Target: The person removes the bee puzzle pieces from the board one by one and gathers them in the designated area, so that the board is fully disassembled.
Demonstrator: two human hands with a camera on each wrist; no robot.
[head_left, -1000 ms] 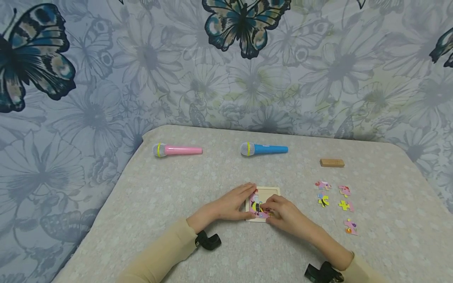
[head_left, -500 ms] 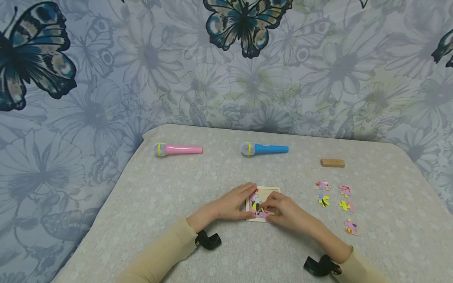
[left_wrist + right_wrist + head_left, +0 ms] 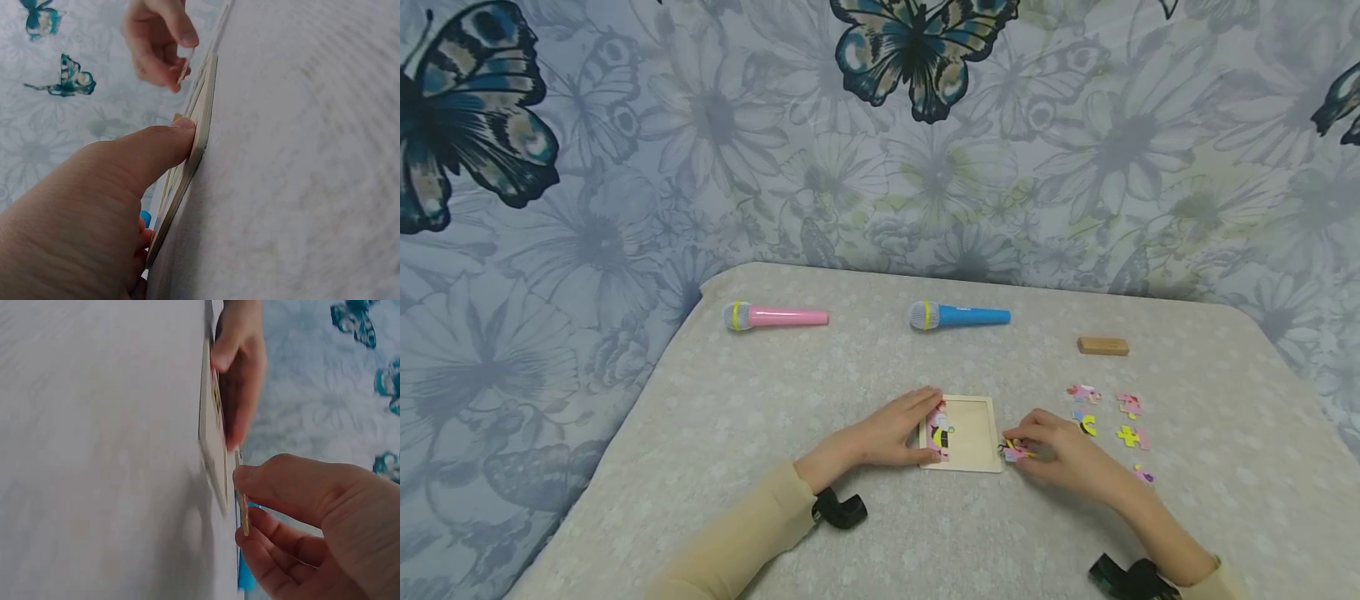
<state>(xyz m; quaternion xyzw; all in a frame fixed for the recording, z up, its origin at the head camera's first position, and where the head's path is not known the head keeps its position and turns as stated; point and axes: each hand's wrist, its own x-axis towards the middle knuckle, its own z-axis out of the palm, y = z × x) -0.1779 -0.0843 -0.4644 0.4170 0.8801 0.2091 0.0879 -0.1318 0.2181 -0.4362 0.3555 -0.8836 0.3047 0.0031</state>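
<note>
Right hand, pinched puzzle piece, beside edge of tray

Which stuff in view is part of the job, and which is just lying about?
Job, by the look of it:
- wooden frame, left hand on it
- puzzle pieces in the frame
- puzzle part held by the right hand
- loose pieces on the table

Apparently just lying about:
- pink microphone
- blue microphone
- wooden block
</note>
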